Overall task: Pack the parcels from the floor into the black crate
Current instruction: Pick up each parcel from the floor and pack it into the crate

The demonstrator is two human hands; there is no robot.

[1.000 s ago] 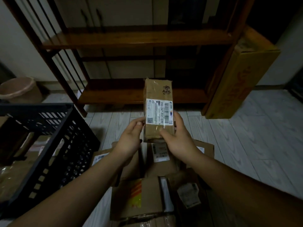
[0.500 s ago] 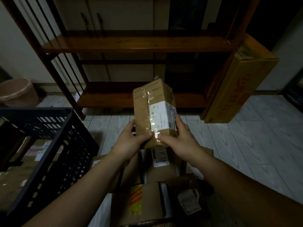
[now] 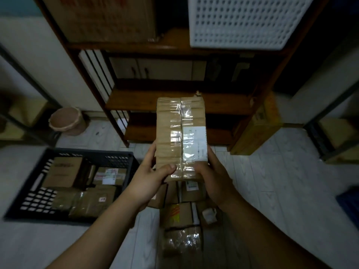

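Head view: a brown cardboard parcel wrapped in glossy clear tape [image 3: 181,136] stands upright in the air, gripped at its lower end by the left hand [image 3: 150,180] and right hand [image 3: 214,179], thumbs across its front. The black perforated plastic crate [image 3: 29,199] sits on pale plank flooring [image 3: 281,181] to the left, partly filled with boxes. More taped parcels [image 3: 181,214] lie below the hands, bare floor either side. A dark wooden shelf [image 3: 147,100] stands behind.

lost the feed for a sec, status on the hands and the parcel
Left hand and right hand both gripping taped parcel, held upright in the air. Black crate lower left, partly filled. Nothing blocking.
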